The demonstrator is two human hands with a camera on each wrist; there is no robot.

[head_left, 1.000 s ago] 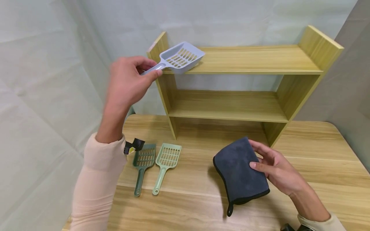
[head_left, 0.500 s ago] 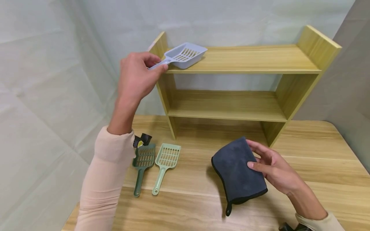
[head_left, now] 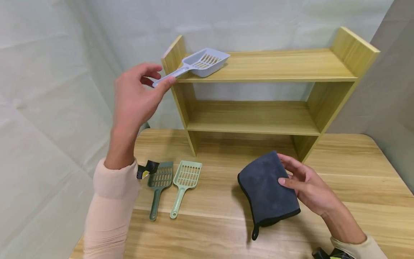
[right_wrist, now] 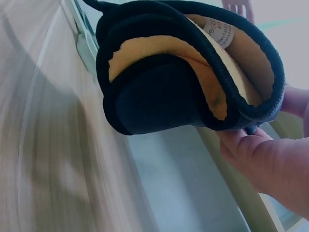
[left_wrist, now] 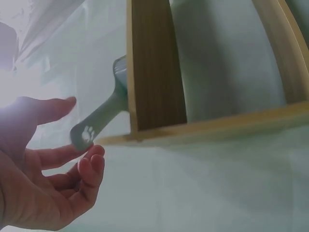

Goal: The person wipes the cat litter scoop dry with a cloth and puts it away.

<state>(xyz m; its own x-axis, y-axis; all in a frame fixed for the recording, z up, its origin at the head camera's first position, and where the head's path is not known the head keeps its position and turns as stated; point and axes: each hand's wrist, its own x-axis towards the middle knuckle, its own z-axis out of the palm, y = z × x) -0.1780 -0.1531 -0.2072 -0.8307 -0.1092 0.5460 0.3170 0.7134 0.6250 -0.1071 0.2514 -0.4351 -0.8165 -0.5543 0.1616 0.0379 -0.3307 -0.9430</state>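
Note:
A lavender slotted litter scoop (head_left: 210,64) lies on the top shelf at its left end, its handle sticking out past the front edge. My left hand (head_left: 136,97) is at that handle; in the left wrist view the thumb (left_wrist: 58,108) stands off the paw-print handle end (left_wrist: 86,134), while a fingertip is right at its tip. My right hand (head_left: 312,189) holds a folded dark grey cloth (head_left: 268,187) by its right side, over the table. The right wrist view shows the cloth's orange inner layers (right_wrist: 159,46), black trim and a white label.
A wooden two-tier shelf (head_left: 252,127) stands at the back of the wooden table (head_left: 210,237). A dark green scoop (head_left: 156,201) and a light green scoop (head_left: 180,198) lie side by side at the left, near the left sleeve (head_left: 110,208). Pale sheeting hangs behind and left.
The lavender scoop was lowered onto the top shelf. My left hand then drew back left along the handle and loosened its grip. My right hand keeps the cloth in nearly the same place.

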